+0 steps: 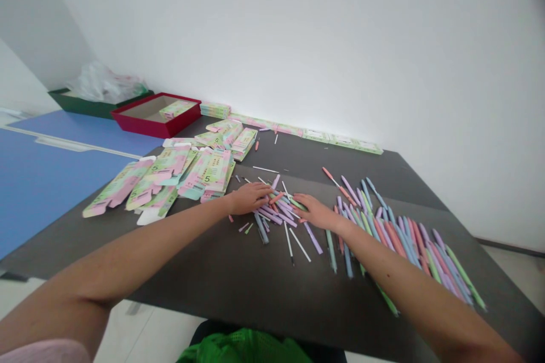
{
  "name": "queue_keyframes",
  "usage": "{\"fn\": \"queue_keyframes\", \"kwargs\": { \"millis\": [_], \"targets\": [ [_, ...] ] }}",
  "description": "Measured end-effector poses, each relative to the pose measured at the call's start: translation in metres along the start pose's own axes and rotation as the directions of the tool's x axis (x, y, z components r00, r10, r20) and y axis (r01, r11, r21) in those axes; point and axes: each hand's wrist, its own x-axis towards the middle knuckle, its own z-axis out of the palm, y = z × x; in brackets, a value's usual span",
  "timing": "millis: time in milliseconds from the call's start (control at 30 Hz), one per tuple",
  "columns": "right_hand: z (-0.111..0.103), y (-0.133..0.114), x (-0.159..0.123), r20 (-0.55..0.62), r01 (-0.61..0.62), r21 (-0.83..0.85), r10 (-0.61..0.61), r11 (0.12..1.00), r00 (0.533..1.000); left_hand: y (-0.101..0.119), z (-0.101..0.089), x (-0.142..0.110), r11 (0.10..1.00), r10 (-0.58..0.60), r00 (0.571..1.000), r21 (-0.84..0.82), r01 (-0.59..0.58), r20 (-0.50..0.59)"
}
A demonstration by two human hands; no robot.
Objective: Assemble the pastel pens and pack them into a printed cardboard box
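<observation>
My left hand (250, 197) lies over the left side of a loose heap of pen parts (288, 216), its fingers stretched out and touching the pieces. From the right, my right hand (314, 211) reaches onto the same heap with its fingers apart, beside a green pen barrel (297, 204). Purple, coral, blue and green barrels mix there with thin white refills (300, 245). Whether either hand grips a piece cannot be made out. Beneath my right forearm spreads a wide row of pastel pens (400, 235).
Flattened pink-and-green cartons (159, 176) cover the dark table's (204, 272) left side. Behind them stand a red tray (157, 125) and a green tray (85, 103) holding a plastic bag (106, 84). More boxes (317, 135) line the wall.
</observation>
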Motion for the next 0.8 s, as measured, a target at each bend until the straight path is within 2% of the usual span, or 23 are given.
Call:
{"fn": "queue_keyframes", "kwargs": {
  "millis": [167,267,400,500,567,667,733,800],
  "targets": [
    [-0.016,-0.002,-0.003,-0.037,-0.022,0.002,0.022,1.000,0.999,0.003,-0.012,-0.013,0.996,-0.085,0.996,-0.014,0.085,-0.011],
    [-0.023,0.000,-0.003,-0.052,-0.057,-0.012,0.056,0.998,0.997,0.006,-0.018,-0.023,0.991,-0.130,0.989,-0.019,0.129,-0.071],
    [-0.023,-0.002,-0.004,-0.048,-0.124,-0.019,0.123,0.992,0.991,0.010,-0.026,-0.038,0.968,-0.251,0.955,-0.022,0.251,-0.161],
    [-0.020,-0.006,-0.005,-0.036,-0.161,-0.013,0.160,0.987,0.986,0.014,-0.032,-0.049,0.946,-0.322,0.931,-0.031,0.321,-0.170],
    [-0.020,-0.010,-0.006,-0.028,-0.176,-0.015,0.176,0.984,0.984,0.018,-0.035,-0.055,0.950,-0.313,0.938,-0.030,0.312,-0.150],
    [-0.021,-0.023,-0.006,-0.016,-0.191,-0.046,0.191,0.980,0.982,0.030,-0.038,-0.062,0.974,-0.227,0.967,-0.022,0.226,-0.116],
    [-0.019,-0.039,-0.008,-0.008,-0.196,-0.084,0.196,0.977,0.981,0.041,-0.037,-0.066,0.987,-0.160,0.982,-0.013,0.160,-0.103],
    [-0.011,-0.060,-0.012,0.007,-0.184,-0.122,0.187,0.975,0.982,0.052,-0.034,-0.070,0.989,-0.147,0.982,-0.010,0.147,-0.116]
  ]
}}
